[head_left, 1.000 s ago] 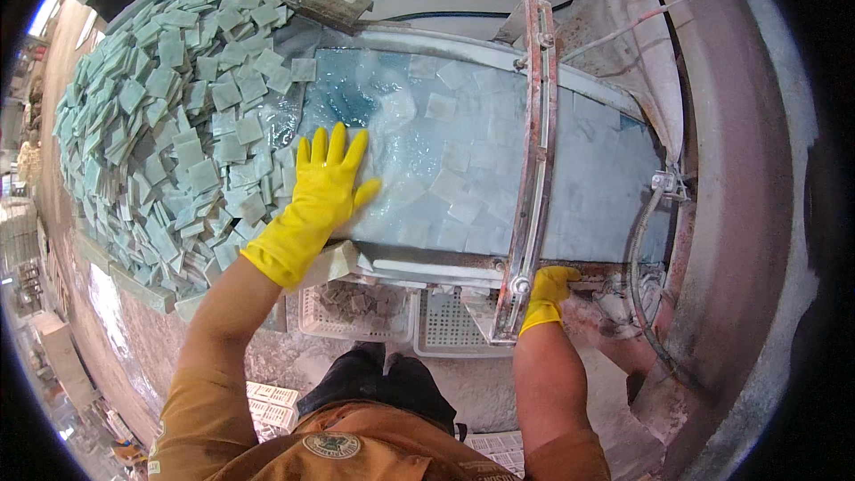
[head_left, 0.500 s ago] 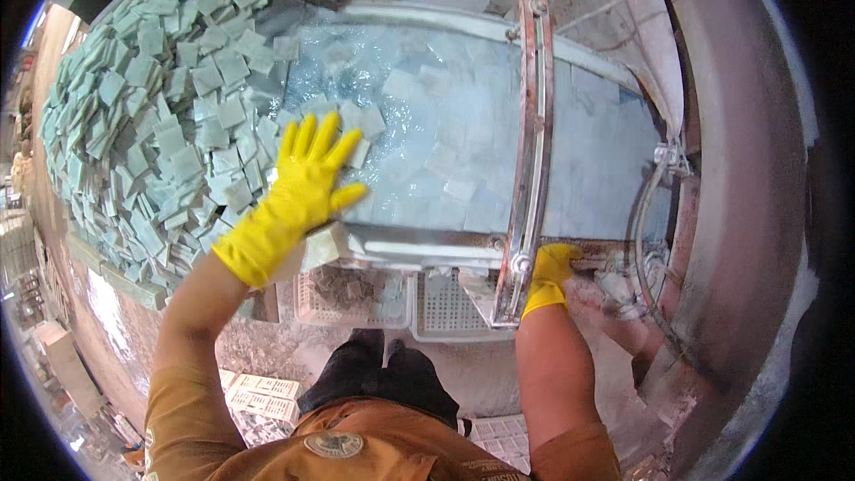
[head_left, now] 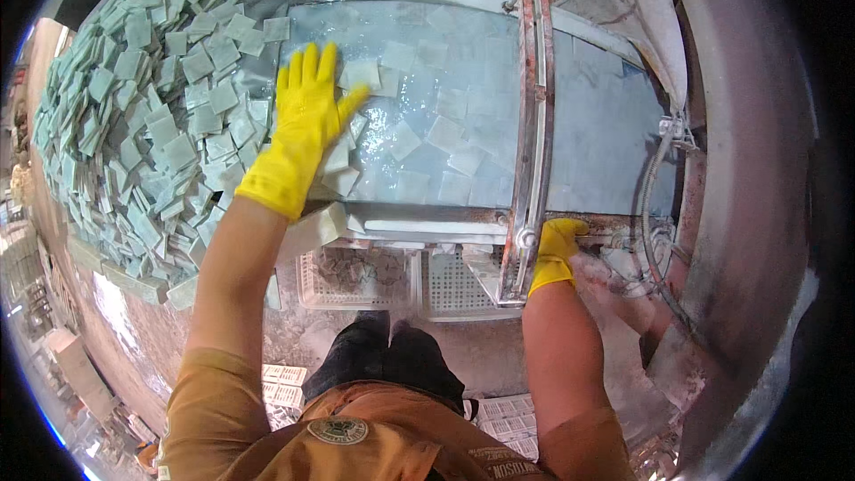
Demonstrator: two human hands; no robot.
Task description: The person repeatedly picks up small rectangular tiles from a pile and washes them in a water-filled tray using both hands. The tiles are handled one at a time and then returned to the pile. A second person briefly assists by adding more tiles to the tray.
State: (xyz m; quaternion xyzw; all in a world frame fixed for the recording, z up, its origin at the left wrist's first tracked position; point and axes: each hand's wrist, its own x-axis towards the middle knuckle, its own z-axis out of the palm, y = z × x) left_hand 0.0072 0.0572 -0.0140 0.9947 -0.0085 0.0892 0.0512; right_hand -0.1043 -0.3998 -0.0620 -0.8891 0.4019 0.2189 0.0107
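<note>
Lower right of frame, right hand in a yellow glove clamps on the rusty bar at the tray's near edge. Centre-left, left hand lies flat, fingers spread, on wet tiles. Upper left, tile heap.

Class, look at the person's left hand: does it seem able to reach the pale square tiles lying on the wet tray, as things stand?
Probably yes. The left hand, in a yellow glove, lies flat and open on the wet tray, its fingers already among the pale square tiles. Nothing stands between them; the upright metal bar lies farther right.
</note>
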